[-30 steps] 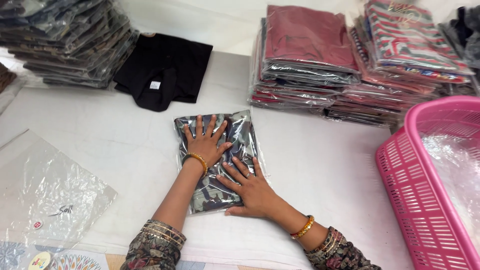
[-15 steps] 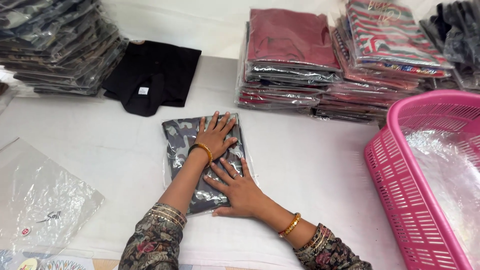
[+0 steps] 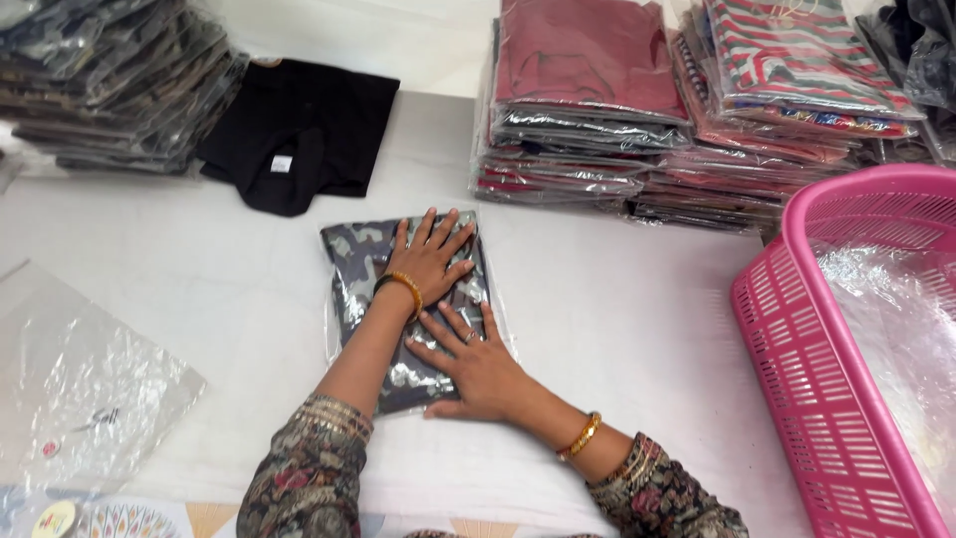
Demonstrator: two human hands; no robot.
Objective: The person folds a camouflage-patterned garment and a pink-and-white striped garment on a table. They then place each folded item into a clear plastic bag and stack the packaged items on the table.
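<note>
Head view: I look down on a white table (image 3: 617, 299), matt and cloth-like, filling the middle of the frame.
Packet: a folded grey camouflage garment in a clear glossy bag (image 3: 354, 261) lies flat at the centre of the frame.
Left hand: my left hand (image 3: 430, 261) is spread flat, fingers wide, palm pressing the upper part of the packet; it grasps nothing.
Right hand: my right hand (image 3: 480, 365) lies flat and open on the packet's lower right part, just below the left.
Upper middle: a black folded garment (image 3: 299, 134), soft and unbagged.
Upper left: a stack of dark bagged clothes (image 3: 110, 75).
Upper right: stacks of maroon and striped bagged clothes (image 3: 637, 100), shiny and crinkled.
Right edge: a pink plastic lattice basket (image 3: 797, 329).
Lower left: an empty clear crinkled bag (image 3: 80, 389).
</note>
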